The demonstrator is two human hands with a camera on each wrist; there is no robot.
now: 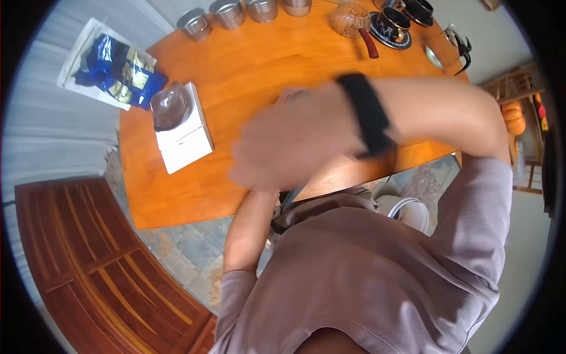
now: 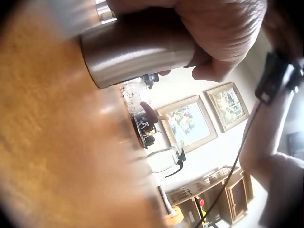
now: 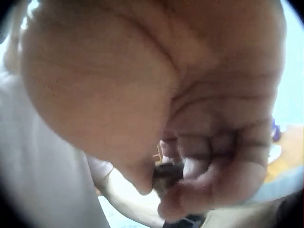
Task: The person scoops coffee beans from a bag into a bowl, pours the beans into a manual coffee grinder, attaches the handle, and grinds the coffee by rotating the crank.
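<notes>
My left hand (image 2: 223, 33) grips a brushed-metal hand coffee grinder (image 2: 137, 52) around its upper part, its base down at the wooden table (image 2: 52, 118). In the head view my right hand (image 1: 283, 138), blurred, passes over the grinder and hides most of it and the left hand. The right wrist view shows the right fingers curled around a small dark knob (image 3: 166, 176), most of it covered by thumb and fingers. A black band (image 1: 362, 115) circles the right wrist.
Left of the hands, a dark glossy dish (image 1: 171, 106) sits on a white flat scale (image 1: 186, 152), beside a blue bag (image 1: 121, 71). Metal canisters (image 1: 229, 13), a red-handled glass pot (image 1: 349, 22), a black cup (image 1: 392, 25) and a glass jug (image 1: 447, 53) line the back.
</notes>
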